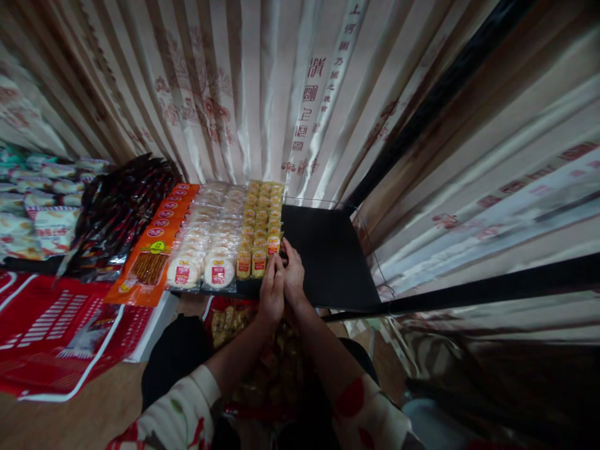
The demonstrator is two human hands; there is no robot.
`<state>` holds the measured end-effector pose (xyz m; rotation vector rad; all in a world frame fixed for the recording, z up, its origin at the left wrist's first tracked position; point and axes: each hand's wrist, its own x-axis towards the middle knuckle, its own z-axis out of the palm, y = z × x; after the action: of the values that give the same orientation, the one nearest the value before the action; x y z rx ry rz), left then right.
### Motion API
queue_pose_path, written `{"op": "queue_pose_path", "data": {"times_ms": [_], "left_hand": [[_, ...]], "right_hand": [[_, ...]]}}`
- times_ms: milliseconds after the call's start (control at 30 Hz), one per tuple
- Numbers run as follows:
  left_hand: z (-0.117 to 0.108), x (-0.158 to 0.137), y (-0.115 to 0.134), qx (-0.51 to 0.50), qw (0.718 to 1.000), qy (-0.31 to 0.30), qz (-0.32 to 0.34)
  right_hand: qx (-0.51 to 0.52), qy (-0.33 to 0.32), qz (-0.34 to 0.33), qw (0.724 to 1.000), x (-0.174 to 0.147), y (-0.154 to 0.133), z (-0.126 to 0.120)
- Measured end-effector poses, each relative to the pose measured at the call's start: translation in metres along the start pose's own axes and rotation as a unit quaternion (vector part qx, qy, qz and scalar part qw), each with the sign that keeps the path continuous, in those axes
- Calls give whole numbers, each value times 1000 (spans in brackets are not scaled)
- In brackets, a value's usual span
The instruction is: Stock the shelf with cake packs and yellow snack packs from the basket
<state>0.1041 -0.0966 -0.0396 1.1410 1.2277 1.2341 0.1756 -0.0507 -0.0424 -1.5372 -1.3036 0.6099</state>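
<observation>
My left hand (pixel 272 290) and my right hand (pixel 294 272) meet at the front of the rows of small yellow snack packets. Fingers of both are closed about the lower edge and right side of a yellow snack packet (pixel 273 244) with a red label; its bottom is hidden behind them. Two similar packets, a yellow packet (pixel 244 264) and another yellow packet (pixel 259 262), stand just to the left. Between my forearms, below the shelf edge, a red basket (pixel 262 412) holds many more yellow packets, partly in shadow.
On the black shelf (pixel 328 256), leftward, are clear-wrapped white round crackers (pixel 219 273), orange snack bags (pixel 145 265), dark glossy packets (pixel 119 212) and white bags (pixel 56 228). A red shopping basket (pixel 60 337) sits lower left. Pleated curtains (pixel 262 94) hang behind; a black bar (pixel 492 287) runs right.
</observation>
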Motion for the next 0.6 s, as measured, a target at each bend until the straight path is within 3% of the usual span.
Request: {"op": "queue_pose_path", "data": {"times_ms": [433, 600], "left_hand": [[3, -1, -6, -57, 998, -4, -8], [2, -2, -2, -27, 999, 9, -15]], "right_hand": [[-49, 0, -45, 998, 1, 6, 2], [-32, 21, -29, 999, 0, 7, 3]]}}
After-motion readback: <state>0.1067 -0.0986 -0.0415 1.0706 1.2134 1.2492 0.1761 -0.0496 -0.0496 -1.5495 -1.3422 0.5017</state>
